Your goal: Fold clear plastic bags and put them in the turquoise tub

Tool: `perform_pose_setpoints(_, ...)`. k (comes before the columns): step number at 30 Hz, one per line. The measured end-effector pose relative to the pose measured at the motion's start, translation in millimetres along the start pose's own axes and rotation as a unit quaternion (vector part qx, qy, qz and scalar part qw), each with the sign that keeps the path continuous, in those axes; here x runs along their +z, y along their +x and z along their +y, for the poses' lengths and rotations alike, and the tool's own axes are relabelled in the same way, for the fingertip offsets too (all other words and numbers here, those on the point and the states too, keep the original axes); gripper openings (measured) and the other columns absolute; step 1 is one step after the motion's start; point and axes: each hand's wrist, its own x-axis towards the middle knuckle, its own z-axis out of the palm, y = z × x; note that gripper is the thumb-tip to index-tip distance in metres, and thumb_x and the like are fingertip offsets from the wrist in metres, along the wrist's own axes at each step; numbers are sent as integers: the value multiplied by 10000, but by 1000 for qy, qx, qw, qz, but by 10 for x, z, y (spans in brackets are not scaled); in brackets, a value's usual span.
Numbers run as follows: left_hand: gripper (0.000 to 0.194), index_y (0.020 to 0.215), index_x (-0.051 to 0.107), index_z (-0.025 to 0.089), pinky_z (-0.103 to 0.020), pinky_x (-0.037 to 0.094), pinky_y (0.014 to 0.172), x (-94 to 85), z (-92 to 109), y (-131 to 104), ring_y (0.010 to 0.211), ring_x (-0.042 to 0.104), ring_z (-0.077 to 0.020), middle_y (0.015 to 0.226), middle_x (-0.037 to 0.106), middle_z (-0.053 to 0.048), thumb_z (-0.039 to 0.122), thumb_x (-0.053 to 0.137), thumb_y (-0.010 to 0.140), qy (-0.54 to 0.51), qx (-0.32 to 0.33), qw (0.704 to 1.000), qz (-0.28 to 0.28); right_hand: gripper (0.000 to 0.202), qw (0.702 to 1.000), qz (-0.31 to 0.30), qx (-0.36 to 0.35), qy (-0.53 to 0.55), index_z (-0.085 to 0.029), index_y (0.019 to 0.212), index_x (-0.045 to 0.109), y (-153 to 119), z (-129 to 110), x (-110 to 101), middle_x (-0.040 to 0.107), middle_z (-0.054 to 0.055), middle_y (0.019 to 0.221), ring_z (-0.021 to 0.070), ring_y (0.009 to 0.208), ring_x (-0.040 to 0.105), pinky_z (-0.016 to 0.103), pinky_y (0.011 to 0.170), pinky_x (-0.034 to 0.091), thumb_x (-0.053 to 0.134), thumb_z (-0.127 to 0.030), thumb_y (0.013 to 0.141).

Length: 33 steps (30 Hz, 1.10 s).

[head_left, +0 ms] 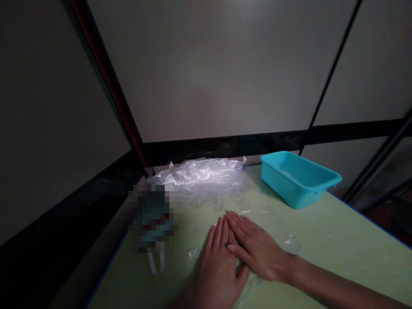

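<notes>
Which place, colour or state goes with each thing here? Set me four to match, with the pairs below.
1. Bin
2. Crumpled plastic heap
3. Left hand
4. Right hand

A. Partly under the other hand's thumb
B. Turquoise
C. Thumb lying across the other hand
D. Clear and shiny, near the far edge of the table

Pairs: 1-B; 2-D; 3-A; 4-C
</notes>
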Motion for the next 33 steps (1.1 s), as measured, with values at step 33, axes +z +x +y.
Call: perform_pose_setpoints(33,732,1352,200,21,-451,202,1053,-91,12,-9,1298,76,-301,1416,93,-176,547,273,848,-4,-13,998,-60,636,995,42,62,-59,-121,1381,120,-404,523,-272,104,99,1430,229,1310,107,459,1056,162,283,-488,889)
